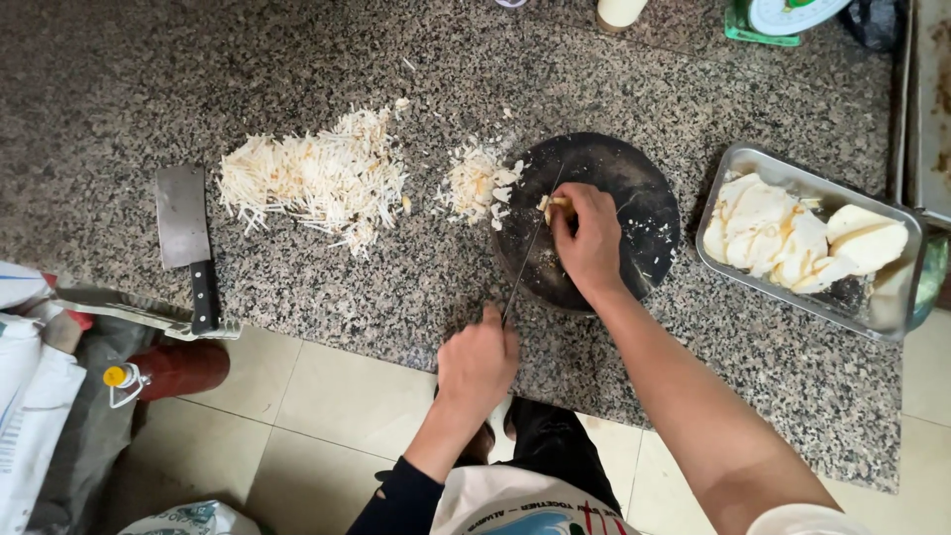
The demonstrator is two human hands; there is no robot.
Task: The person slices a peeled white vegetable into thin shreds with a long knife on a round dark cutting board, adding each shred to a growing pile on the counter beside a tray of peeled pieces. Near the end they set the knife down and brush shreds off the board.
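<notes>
Granite counter [753, 386] fills my view: my left hand [477, 365] grips a knife [530, 248], my right hand [590, 238] pins pale slices [555, 205] on the round board [634, 188]. Shreds [317, 178] and cleaver [184, 233] at nine o'clock, metal tray [872, 322] at three.

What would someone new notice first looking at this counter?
Probably the two hands at the round dark cutting board in the middle: the left hand grips a knife while the right hand pins a pale piece under the blade. Next, the big heap of pale shreds lying left of the board, and the metal tray of pale slabs on its right.
</notes>
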